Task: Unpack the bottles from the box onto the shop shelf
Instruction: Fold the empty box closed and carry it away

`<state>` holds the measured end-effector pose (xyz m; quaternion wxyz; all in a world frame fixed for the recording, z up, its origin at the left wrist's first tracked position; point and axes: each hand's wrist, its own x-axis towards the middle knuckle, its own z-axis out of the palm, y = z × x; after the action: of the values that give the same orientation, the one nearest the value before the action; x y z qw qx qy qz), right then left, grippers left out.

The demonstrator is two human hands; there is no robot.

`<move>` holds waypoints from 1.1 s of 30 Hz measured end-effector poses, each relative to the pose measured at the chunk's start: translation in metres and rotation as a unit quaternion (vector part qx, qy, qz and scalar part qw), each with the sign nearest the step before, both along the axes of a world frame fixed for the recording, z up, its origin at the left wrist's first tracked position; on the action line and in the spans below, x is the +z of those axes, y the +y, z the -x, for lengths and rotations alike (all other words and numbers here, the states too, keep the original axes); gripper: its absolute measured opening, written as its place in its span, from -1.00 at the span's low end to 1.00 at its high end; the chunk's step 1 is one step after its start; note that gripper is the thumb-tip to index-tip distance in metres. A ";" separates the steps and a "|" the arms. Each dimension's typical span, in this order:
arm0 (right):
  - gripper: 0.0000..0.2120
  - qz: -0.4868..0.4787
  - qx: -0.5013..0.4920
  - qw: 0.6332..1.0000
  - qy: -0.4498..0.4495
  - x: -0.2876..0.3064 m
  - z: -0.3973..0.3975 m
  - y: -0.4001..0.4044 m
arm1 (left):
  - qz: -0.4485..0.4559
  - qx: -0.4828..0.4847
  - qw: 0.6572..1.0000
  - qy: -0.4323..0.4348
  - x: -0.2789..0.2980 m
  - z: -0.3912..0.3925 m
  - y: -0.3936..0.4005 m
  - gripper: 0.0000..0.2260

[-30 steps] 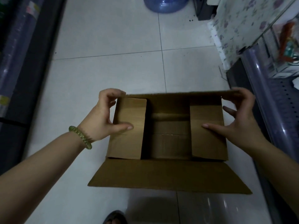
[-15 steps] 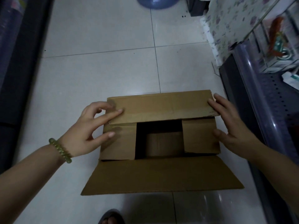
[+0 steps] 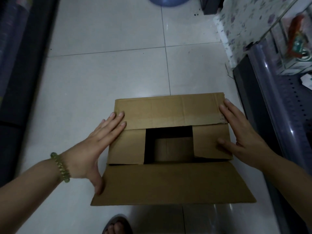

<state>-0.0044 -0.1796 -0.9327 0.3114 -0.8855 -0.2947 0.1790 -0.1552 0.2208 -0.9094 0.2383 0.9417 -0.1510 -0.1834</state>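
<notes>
One cardboard box [image 3: 168,149] sits on the tiled floor [image 3: 101,73] beside the shop shelf [image 3: 287,115]. Three of its four flaps are folded in; the near one lies open. The left hand [image 3: 94,149] and right hand [image 3: 239,132], two in all, press flat with fingers spread, gripping nothing. Through the gap, only bare cardboard shows.

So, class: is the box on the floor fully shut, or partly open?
Partly open. The far flap and both side flaps are folded down, the near flap lies spread outward, and a dark gap shows between them.
</notes>
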 end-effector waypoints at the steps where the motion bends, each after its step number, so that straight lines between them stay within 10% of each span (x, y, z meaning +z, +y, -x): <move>1: -0.11 0.006 -0.001 1.000 -0.002 0.000 0.000 -0.001 | 0.005 0.003 1.000 0.006 -0.001 0.001 0.001 0.46; 9: -0.11 0.005 0.004 1.000 -0.002 -0.001 -0.001 -0.001 | -0.014 -0.021 0.999 -0.021 0.003 0.009 0.015 0.36; 13: -0.27 -0.086 -0.029 0.994 0.059 -0.003 -0.003 -0.004 | 0.120 0.106 0.986 -0.042 -0.001 0.017 0.000 -0.28; 18: -0.03 -0.178 -0.104 0.956 0.211 -0.006 -0.006 0.003 | 0.281 0.323 0.902 -0.051 0.001 0.013 -0.033 -0.56; 24: -0.44 -0.187 -0.161 0.953 0.178 -0.001 0.014 0.020 | 0.351 0.481 0.801 -0.064 -0.006 -0.002 -0.057 -0.64; 33: -0.39 -0.242 -0.245 0.917 0.201 0.006 0.029 0.039 | 0.307 0.504 0.807 -0.005 -0.003 -0.019 -0.064 -0.58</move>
<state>-0.0329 -0.1409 -0.9263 0.6028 -0.7731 -0.0336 0.1946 -0.1362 0.1564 -0.9125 0.5732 0.7641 0.2951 0.0226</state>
